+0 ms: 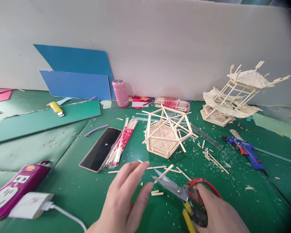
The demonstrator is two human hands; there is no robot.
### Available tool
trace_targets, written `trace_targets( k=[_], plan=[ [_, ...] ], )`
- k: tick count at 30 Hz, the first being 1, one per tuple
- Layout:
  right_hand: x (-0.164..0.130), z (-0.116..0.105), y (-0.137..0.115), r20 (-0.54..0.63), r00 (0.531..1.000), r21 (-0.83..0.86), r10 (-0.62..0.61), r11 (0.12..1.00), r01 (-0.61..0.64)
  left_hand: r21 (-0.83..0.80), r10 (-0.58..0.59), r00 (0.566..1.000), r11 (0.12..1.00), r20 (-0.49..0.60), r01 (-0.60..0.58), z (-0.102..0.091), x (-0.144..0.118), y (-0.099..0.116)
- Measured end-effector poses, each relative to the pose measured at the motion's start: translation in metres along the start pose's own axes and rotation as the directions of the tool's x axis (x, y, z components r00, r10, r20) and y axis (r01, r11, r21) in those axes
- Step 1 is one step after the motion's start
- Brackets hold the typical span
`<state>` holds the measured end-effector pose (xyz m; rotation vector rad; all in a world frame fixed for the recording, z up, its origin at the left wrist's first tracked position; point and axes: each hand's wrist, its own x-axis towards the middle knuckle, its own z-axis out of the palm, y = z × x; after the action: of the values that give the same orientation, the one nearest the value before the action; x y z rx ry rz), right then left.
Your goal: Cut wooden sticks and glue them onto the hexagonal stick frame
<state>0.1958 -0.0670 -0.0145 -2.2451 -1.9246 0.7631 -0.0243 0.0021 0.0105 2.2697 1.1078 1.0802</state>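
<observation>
My right hand (217, 207) grips a pair of scissors (174, 189) with red and yellow-black handles. The blades are parted and point left, with a thin wooden stick (167, 171) between them, slanting up to the right. My left hand (128, 191) is just left of the blade tips, thumb and forefinger apart, with nothing visibly held. Short cut pieces of stick (157, 193) lie below the blades, and longer sticks (172, 170) lie behind. Beyond the hands stands a hexagonal stick frame (162, 139) with a woven-looking base and crossed sticks on top.
A phone (100, 149) and bagged sticks (122, 142) lie left of the frame. A blue glue gun (247, 152) and a tiered stick pavilion (235, 94) are at right. A purple power strip (21, 184), yellow cutter (55, 108) and pink bottle (120, 93) are at left and back.
</observation>
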Motion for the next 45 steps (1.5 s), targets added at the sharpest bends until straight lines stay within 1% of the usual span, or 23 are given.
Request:
trace_targets(
  k=[1, 3, 5, 7, 9, 11, 12, 13, 16, 17, 19, 20, 22, 23, 24, 26, 27, 30, 32, 34, 39, 42, 45],
  plan=[
    [0.000, -0.004, -0.001, -0.009, 0.999, -0.071, -0.034, 0.997, 0.034, 0.124, 0.136, 0.991, 0.983, 0.012, -0.137, -0.004, 0.002, 0.002],
    [0.001, -0.009, -0.003, -0.025, 0.992, -0.180, -0.120, 0.977, 0.114, 0.315, 0.368, 0.915, 0.860, 0.162, -0.402, -0.010, 0.007, 0.008],
    [0.002, -0.012, -0.004, -0.024, 0.975, -0.253, -0.222, 0.945, 0.209, 0.393, 0.459, 0.818, 0.721, 0.348, -0.571, -0.013, 0.014, 0.016],
    [0.003, -0.013, -0.003, -0.023, 0.952, -0.301, -0.304, 0.910, 0.283, 0.428, 0.410, 0.754, 0.639, 0.513, -0.639, -0.014, 0.020, 0.023],
    [0.004, -0.014, -0.001, -0.038, 0.933, -0.327, -0.358, 0.887, 0.326, 0.442, 0.303, 0.691, 0.588, 0.656, -0.677, -0.016, 0.026, 0.027],
    [0.004, -0.016, 0.005, -0.084, 0.917, -0.338, -0.390, 0.877, 0.342, 0.426, 0.229, 0.633, 0.570, 0.739, -0.703, -0.020, 0.032, 0.027],
    [0.005, -0.017, 0.010, -0.111, 0.909, -0.341, -0.401, 0.875, 0.344, 0.423, 0.204, 0.629, 0.583, 0.750, -0.694, -0.023, 0.035, 0.025],
    [0.005, -0.018, 0.016, -0.135, 0.907, -0.336, -0.399, 0.879, 0.337, 0.420, 0.193, 0.647, 0.618, 0.738, -0.664, -0.028, 0.037, 0.022],
    [0.004, -0.016, 0.034, -0.173, 0.942, -0.206, -0.287, 0.946, 0.250, 0.378, 0.190, 0.817, 0.814, 0.545, -0.442, -0.042, 0.039, 0.013],
    [0.003, -0.014, 0.038, -0.160, 0.961, -0.091, -0.225, 0.973, 0.213, 0.317, 0.150, 0.877, 0.893, 0.457, -0.318, -0.044, 0.036, 0.011],
    [0.002, -0.008, 0.038, -0.142, 0.984, 0.252, -0.108, 0.957, 0.141, 0.086, -0.042, 0.932, 0.996, 0.360, 0.012, -0.040, 0.028, 0.009],
    [0.001, -0.004, 0.034, -0.151, 0.986, 0.453, -0.065, 0.882, 0.127, -0.036, -0.168, 0.915, 0.980, 0.367, 0.194, -0.034, 0.023, 0.010],
    [0.000, 0.003, 0.019, -0.229, 0.973, 0.759, 0.029, 0.631, 0.159, -0.256, -0.378, 0.823, 0.822, 0.423, 0.509, -0.017, 0.012, 0.013],
    [0.001, 0.006, 0.009, -0.270, 0.960, 0.834, 0.068, 0.516, 0.198, -0.315, -0.450, 0.765, 0.722, 0.461, 0.615, -0.007, 0.007, 0.015],
    [0.002, 0.008, -0.001, -0.301, 0.948, 0.856, 0.100, 0.466, 0.223, -0.363, -0.477, 0.725, 0.645, 0.496, 0.672, 0.002, 0.003, 0.017],
    [0.007, 0.011, -0.019, -0.335, 0.930, 0.887, 0.154, 0.384, 0.256, -0.424, -0.502, 0.695, 0.555, 0.515, 0.715, 0.017, -0.002, 0.020],
    [0.010, 0.012, -0.026, -0.349, 0.920, 0.903, 0.180, 0.329, 0.278, -0.444, -0.496, 0.694, 0.537, 0.521, 0.717, 0.023, -0.005, 0.021],
    [0.019, 0.015, -0.037, -0.347, 0.914, 0.937, 0.210, 0.125, 0.327, -0.478, -0.454, 0.719, 0.541, 0.527, 0.692, 0.032, -0.009, 0.022],
    [0.024, 0.017, -0.039, -0.329, 0.921, 0.944, 0.207, 0.067, 0.322, -0.482, -0.442, 0.729, 0.553, 0.522, 0.680, 0.033, -0.011, 0.021],
    [0.026, 0.017, -0.039, -0.323, 0.920, 0.946, 0.222, 0.070, 0.315, -0.463, -0.442, 0.731, 0.574, 0.519, 0.675, 0.032, -0.011, 0.021],
    [0.023, 0.009, -0.046, -0.396, 0.879, 0.915, 0.266, 0.194, 0.353, -0.428, -0.399, 0.713, 0.595, 0.577, 0.680, 0.034, -0.004, 0.023],
    [0.023, 0.005, -0.049, -0.423, 0.879, 0.897, 0.221, 0.238, 0.372, -0.452, -0.366, 0.710, 0.578, 0.601, 0.680, 0.038, 0.004, 0.026],
    [0.025, 0.003, -0.048, -0.422, 0.891, 0.887, 0.166, 0.276, 0.369, -0.476, -0.393, 0.721, 0.557, 0.570, 0.680, 0.041, 0.006, 0.026]
  ],
)
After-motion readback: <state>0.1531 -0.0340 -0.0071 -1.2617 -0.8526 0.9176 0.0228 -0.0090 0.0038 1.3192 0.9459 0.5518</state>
